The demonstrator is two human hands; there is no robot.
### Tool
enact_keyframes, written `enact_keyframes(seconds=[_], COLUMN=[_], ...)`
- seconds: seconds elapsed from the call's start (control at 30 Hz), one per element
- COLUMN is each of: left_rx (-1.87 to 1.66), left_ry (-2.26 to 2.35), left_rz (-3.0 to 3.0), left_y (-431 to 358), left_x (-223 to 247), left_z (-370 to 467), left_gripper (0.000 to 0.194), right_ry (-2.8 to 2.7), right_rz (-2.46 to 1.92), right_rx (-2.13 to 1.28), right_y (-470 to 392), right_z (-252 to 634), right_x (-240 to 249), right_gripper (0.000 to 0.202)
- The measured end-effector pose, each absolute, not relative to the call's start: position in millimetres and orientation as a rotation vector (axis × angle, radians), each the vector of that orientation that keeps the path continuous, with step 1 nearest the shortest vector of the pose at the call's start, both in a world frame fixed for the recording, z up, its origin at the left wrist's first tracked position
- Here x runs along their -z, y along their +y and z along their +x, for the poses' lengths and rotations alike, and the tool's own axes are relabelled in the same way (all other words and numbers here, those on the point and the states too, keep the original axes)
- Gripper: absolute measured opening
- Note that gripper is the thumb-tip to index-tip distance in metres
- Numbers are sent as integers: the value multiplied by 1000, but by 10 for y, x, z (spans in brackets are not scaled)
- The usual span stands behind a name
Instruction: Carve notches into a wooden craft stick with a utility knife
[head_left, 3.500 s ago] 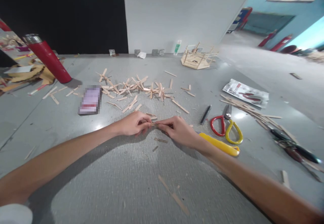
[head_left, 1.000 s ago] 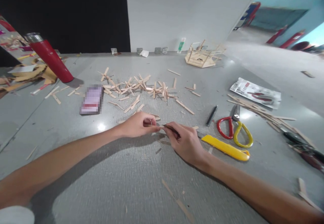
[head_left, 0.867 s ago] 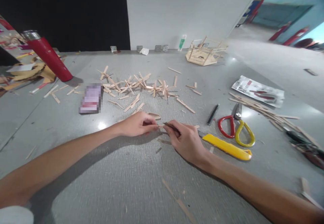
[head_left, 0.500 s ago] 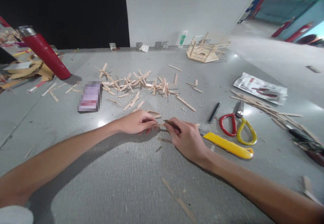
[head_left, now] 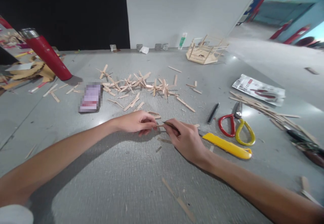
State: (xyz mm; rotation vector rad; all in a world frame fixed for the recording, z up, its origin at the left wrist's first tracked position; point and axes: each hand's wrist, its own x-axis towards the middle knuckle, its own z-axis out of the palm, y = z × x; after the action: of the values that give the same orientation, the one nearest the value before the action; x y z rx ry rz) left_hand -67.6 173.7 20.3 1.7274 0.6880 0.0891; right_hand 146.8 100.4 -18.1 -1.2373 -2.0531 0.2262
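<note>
My left hand [head_left: 136, 122] pinches one end of a short, thin wooden stick [head_left: 160, 125] just above the grey table. My right hand [head_left: 186, 137] is closed close beside it, its thumb and fingers around a thin, dark, flat strip [head_left: 169, 124] that meets the stick's other end. Whether that strip is a blade or something else I cannot make out. Behind my fingers lie a few loose wooden sticks [head_left: 154, 114]. Right of my right hand rests a yellow utility knife [head_left: 226, 145], next to scissors [head_left: 238, 116] with one red and one yellow handle.
A heap of wooden sticks [head_left: 134, 82] lies beyond my hands, with a phone [head_left: 90, 97] to its left. A red flask [head_left: 48, 55] leans at the far left. At the back right stands a stick frame [head_left: 204, 53]. A silver packet [head_left: 258, 89] and a black pen-like tool [head_left: 213, 113] lie right.
Both hands stay in nearly the same place. The stick and the dark strip between them have shifted very slightly; the camera view has tilted a little.
</note>
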Motion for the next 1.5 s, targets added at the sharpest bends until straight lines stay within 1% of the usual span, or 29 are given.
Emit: enact_keyframes(seconds=[0.23, 0.5, 0.6, 0.7, 0.83, 0.93, 1.1, 1.27, 1.5], left_rx=[-114, -127, -133, -152, -385, -510, -530, -604, -676], left_ry=[662, 660, 680, 690, 724, 823, 834, 879, 897], left_rz=[1656, 1653, 1674, 1689, 1681, 1674, 1740, 1815, 1903], left_y=[1724, 1705, 1708, 1698, 1632, 1570, 1522, 1494, 1467], left_x=[-224, -232, -243, -210, -113, -73, -80, -52, -50], left_z=[-688, -683, -691, -693, -668, -640, -622, -620, -616], left_gripper=[29, 33, 34, 36, 37, 38, 43, 46, 44], right_ry=[-2050, -2071, -2101, -2175, -2329, -2339, -2279, -2367, -2367], right_rz=[-1244, -1236, -1217, -1173, -1135, -1174, -1216, -1104, -1091], right_rx=[-222, -180, -104, 77, 346, 445, 384, 254, 256], right_y=[992, 988, 996, 981, 901, 860, 917, 925, 910], right_z=[1481, 1475, 1473, 1494, 1534, 1535, 1492, 1502, 1514], right_x=[204, 238, 238, 254, 275, 272, 257, 275, 298], right_gripper=[19, 28, 36, 49, 69, 75, 69, 74, 75])
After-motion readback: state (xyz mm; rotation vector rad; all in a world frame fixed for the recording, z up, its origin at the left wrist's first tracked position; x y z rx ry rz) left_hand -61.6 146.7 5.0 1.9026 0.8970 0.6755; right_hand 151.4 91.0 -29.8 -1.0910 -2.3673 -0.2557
